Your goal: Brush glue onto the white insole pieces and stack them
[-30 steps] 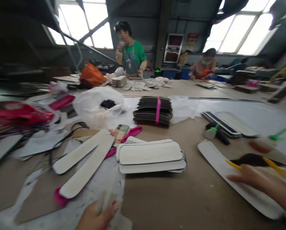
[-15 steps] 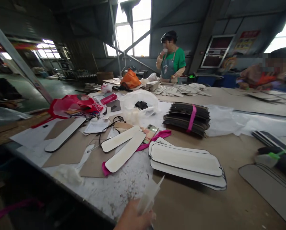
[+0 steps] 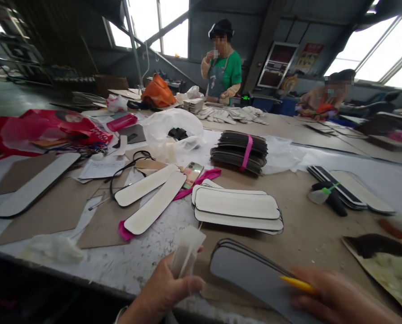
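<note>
My left hand (image 3: 165, 285), near the bottom middle, is closed around a bundle of translucent plastic strips (image 3: 187, 249). At the lower right, my right hand (image 3: 332, 290) is smeared by motion, with a slim yellow tool (image 3: 298, 284) in its fingers; its kind I cannot make out. That hand is over a fanned stack of grey rounded panels (image 3: 244, 270), and whether it touches them I cannot tell. Just beyond lies a pile of white rounded panels (image 3: 236, 202) with dark edges. Two single white panels (image 3: 155, 204) rest to its left.
Behind the white pile is a dark bundle tied with pink ribbon (image 3: 246, 153). A green-nozzled bottle (image 3: 320, 194) lies at right, near a glue-smeared board (image 3: 386, 274). A phone (image 3: 193, 170) and plastic bag (image 3: 174, 130) are further back. Two co-workers (image 3: 223, 67) are across the table.
The view has swung right. My right hand with the yellow tool has come into view over the grey panels. My left hand still holds the plastic strips.
</note>
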Available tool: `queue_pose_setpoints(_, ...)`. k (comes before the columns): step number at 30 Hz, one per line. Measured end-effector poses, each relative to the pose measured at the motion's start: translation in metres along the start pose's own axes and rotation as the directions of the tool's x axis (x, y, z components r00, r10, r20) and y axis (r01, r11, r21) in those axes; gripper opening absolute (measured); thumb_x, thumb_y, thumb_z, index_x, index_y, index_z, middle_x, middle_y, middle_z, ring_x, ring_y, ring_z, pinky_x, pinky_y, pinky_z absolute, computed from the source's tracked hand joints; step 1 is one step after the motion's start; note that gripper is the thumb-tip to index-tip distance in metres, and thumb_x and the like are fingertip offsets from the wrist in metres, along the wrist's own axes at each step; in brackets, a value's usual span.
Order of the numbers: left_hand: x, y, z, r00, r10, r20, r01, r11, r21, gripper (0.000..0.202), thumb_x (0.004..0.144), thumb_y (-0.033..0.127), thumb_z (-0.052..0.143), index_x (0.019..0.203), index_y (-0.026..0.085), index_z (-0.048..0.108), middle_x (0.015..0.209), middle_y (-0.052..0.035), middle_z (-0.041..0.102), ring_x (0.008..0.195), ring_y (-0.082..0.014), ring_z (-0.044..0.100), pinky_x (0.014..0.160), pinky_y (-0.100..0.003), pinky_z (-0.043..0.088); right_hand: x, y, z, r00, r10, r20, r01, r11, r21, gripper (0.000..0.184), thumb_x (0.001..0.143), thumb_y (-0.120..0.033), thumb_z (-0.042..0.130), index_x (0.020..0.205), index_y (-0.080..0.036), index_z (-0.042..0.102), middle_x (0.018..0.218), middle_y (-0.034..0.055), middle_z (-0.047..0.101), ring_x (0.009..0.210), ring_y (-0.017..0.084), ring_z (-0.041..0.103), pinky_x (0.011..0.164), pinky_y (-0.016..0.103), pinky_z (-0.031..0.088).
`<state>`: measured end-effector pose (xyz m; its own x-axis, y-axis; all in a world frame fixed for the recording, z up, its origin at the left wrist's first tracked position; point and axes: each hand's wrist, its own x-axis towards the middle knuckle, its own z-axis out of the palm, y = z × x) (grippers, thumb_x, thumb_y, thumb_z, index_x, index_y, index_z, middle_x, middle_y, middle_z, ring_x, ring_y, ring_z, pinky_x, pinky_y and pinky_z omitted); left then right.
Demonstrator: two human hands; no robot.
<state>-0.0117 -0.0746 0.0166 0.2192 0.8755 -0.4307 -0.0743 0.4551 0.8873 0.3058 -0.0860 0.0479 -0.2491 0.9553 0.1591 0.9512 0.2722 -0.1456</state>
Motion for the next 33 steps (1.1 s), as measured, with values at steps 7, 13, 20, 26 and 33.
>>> queue_pose_setpoints(7, 0.011, -0.002, -0.007, 0.999, 0.038, -0.024, -0.027, 0.930, 0.367, 0.026, 0.068, 0.040, 0.056, 0.057, 0.018, 0.047, 0.051, 0.0056, 0.040, 0.054, -0.0123, 0.037, 0.053, -0.024, 0.032, 0.069, -0.052, 0.006, 0.846, -0.138, 0.516, 0.148, 0.989, 0.022, 0.008, 0.076, -0.018, 0.058, 0.073, -0.024, 0.063, 0.072, 0.0011, 0.067, 0.069, 0.020, 0.063, 0.057, 0.025, 0.041)
queue_pose_setpoints(13, 0.014, -0.008, -0.006, 0.993, -0.107, -0.049, 0.115, 0.967, 0.226, 0.028, 0.066, 0.045, 0.057, 0.064, 0.017, 0.053, 0.046, 0.0055, 0.044, 0.045, -0.0119, 0.039, 0.045, -0.023, 0.029, 0.047, -0.031, -0.005, 0.965, -0.223, -0.141, 0.186, 0.954, -0.233, 0.020, 0.086, -0.022, 0.041, 0.084, -0.016, 0.060, 0.081, 0.0105, 0.062, 0.076, 0.026, 0.057, 0.067, 0.038, 0.043)
queue_pose_setpoints(20, 0.008, 0.004, -0.003, 0.986, -0.166, 0.018, 0.155, 0.952, 0.264, 0.030, 0.071, 0.039, 0.051, 0.050, 0.018, 0.045, 0.038, 0.0055, 0.040, 0.042, -0.0095, 0.035, 0.047, -0.023, 0.026, 0.023, -0.101, 0.009, 0.955, 0.211, -0.208, -0.050, 0.806, 0.590, 0.035, 0.090, -0.044, 0.033, 0.078, -0.022, 0.056, 0.078, 0.0034, 0.055, 0.065, 0.015, 0.056, 0.055, 0.025, 0.046)
queue_pose_setpoints(26, 0.007, 0.006, -0.005, 0.982, -0.188, 0.033, 0.171, 0.942, 0.289, 0.029, 0.070, 0.036, 0.048, 0.048, 0.019, 0.045, 0.039, 0.0049, 0.042, 0.041, -0.0099, 0.038, 0.046, -0.023, 0.029, 0.026, -0.142, 0.048, 0.888, 0.442, 0.125, -0.301, 0.353, 0.886, 0.030, 0.083, -0.048, 0.048, 0.073, -0.021, 0.054, 0.058, -0.0027, 0.050, 0.047, 0.012, 0.050, 0.050, 0.025, 0.043)
queue_pose_setpoints(33, 0.011, 0.002, -0.004, 0.982, -0.189, -0.015, 0.183, 0.927, 0.326, 0.029, 0.067, 0.035, 0.046, 0.043, 0.020, 0.042, 0.036, 0.0038, 0.042, 0.038, -0.0100, 0.038, 0.045, -0.024, 0.030, 0.012, -0.099, 0.048, 0.940, 0.320, -0.115, -0.181, 0.756, 0.629, 0.018, 0.080, -0.034, 0.056, 0.069, -0.020, 0.057, 0.072, 0.0025, 0.056, 0.067, 0.016, 0.056, 0.062, 0.026, 0.046)
